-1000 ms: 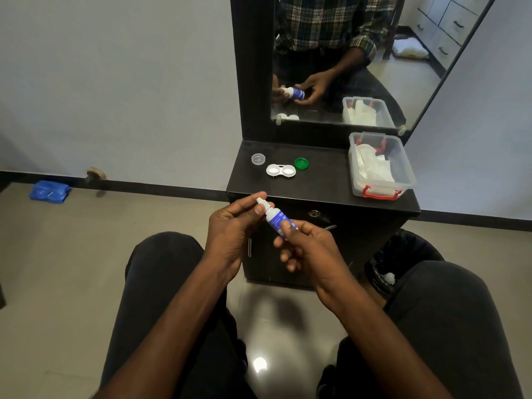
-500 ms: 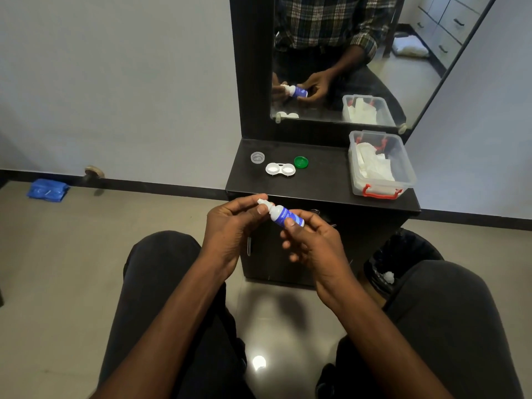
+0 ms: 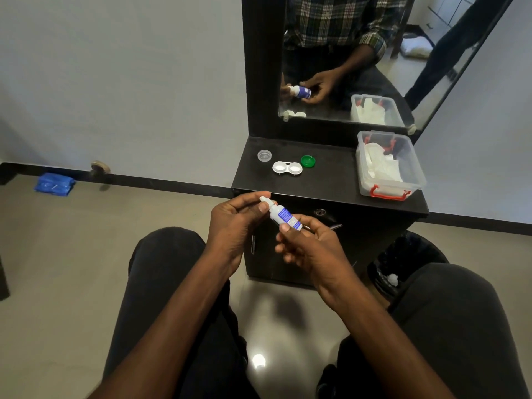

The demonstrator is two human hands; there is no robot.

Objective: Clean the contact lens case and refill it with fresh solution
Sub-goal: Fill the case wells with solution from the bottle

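Since the earlier frames, the small white plastic solution bottle with a blue label (image 3: pixel 283 216) has tipped from a steep tilt to a flatter diagonal, nozzle up-left, and both hands have drifted slightly up toward the cabinet edge.

Largest item: the black dressing cabinet with mirror (image 3: pixel 331 180), directly ahead of the seated person's knees. On its top, at the right end, sits a clear plastic storage box with red latches (image 3: pixel 374 187) holding white tissue. Beside the cabinet on the floor stands a black waste bin (image 3: pixel 408 254).

The left hand (image 3: pixel 233 226) has its fingers curled, thumb and forefinger pinching the white nozzle cap of the bottle. The right hand (image 3: pixel 311 246) grips the bottle body between thumb and fingertips; its lower fingers hang loosely curled. The two hands are close together, joined only through the bottle, which is held in the air in front of the cabinet edge.

On the cabinet top, near the mirror, the white twin-well contact lens case (image 3: pixel 287 168) lies open. A green round screw cap (image 3: pixel 308 161) rests just to its right; a clear round screw cap (image 3: pixel 264 155) rests just to its left.
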